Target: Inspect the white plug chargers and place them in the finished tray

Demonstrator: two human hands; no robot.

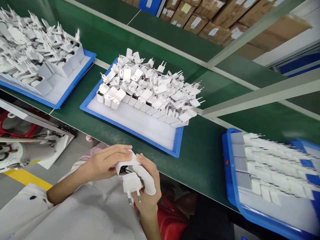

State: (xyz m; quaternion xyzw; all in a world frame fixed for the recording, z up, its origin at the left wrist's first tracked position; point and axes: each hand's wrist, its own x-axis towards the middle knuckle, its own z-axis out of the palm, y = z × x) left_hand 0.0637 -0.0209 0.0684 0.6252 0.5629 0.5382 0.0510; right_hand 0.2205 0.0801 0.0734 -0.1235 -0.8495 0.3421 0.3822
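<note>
Close to my body, at the bench's front edge, I hold a white power adapter housing in both hands. Its near end is uncapped, and dark parts with thin wires show inside. A white plug cap with two metal pins hangs from it, pins pointing down. My left hand is closed around the housing's left side, fingers over the top. My right hand grips the right side. What looks like a white finger cot covers one of its fingers, bent beside the plug cap.
A blue tray of many similar open adapters lies just ahead on the green bench. Another filled blue tray is at left, and a blue bin of adapters in rows at right. A metal frame post rises behind; cardboard boxes stand beyond.
</note>
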